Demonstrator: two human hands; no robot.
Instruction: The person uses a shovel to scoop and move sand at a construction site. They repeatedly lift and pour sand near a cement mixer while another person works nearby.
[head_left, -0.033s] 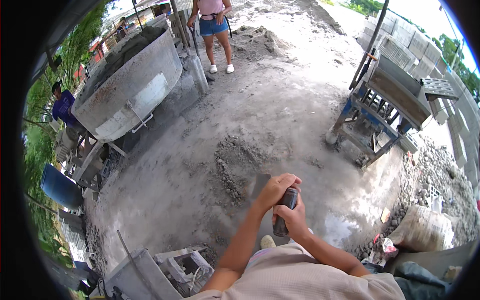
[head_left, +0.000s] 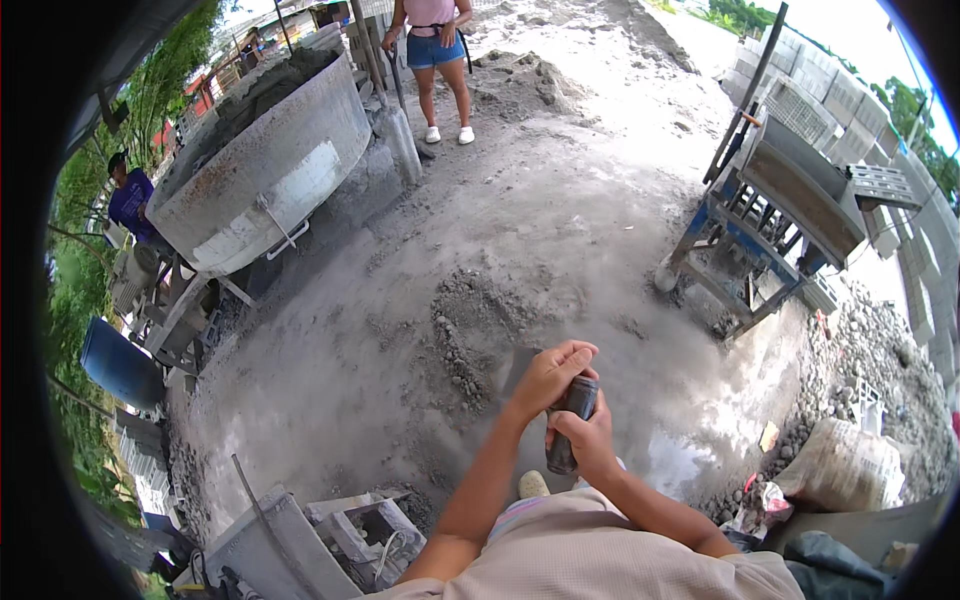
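In front of my body my right hand (head_left: 588,432) is wrapped round a dark cylindrical handle (head_left: 566,440), its thumb across the side. My left hand (head_left: 560,372) curls over the far end of that handle, fingers close together. Its palm side is hidden, and so is the part it covers. A flat grey shape (head_left: 524,364) shows beyond my left wrist; whether it joins the handle I cannot tell.
A round metal mixing drum (head_left: 270,180) stands far left, a person in purple (head_left: 130,200) beside it. Another person (head_left: 434,60) stands ahead holding an upright shaft. A block-forming machine (head_left: 770,210) is at right, with gravel and a sack (head_left: 845,462) nearby. Loose grit (head_left: 465,330) lies ahead.
The view has shifted slightly. My left hand's fingers have moved a little upward, while my right hand keeps its hold on the handle.
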